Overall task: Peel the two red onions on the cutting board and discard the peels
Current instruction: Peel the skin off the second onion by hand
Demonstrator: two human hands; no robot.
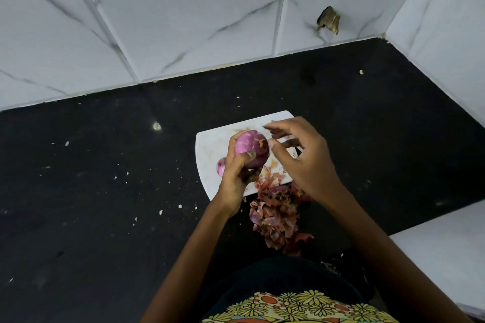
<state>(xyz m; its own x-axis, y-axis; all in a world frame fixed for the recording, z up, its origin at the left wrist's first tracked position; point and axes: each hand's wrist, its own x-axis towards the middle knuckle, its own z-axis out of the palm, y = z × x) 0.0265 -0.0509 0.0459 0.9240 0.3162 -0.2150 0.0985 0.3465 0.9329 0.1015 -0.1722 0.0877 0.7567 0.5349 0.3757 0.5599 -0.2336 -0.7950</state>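
My left hand [237, 174] grips a purple, mostly peeled red onion [252, 147] and holds it up over the white cutting board [210, 148]. A small patch of orange skin clings to the onion's upper right. My right hand [301, 155] hovers just to the right of the onion, fingers spread, holding nothing that I can see. A second red onion [221, 166] lies on the board, half hidden behind my left hand. A heap of reddish-brown peels [275, 212] spills from the board's near edge onto the black counter.
The black counter [105, 191] is strewn with small white flecks. White marble-look tiled walls rise behind and to the right, with a damaged spot [328, 19] on the back wall. A white ledge [446, 249] lies at the near right.
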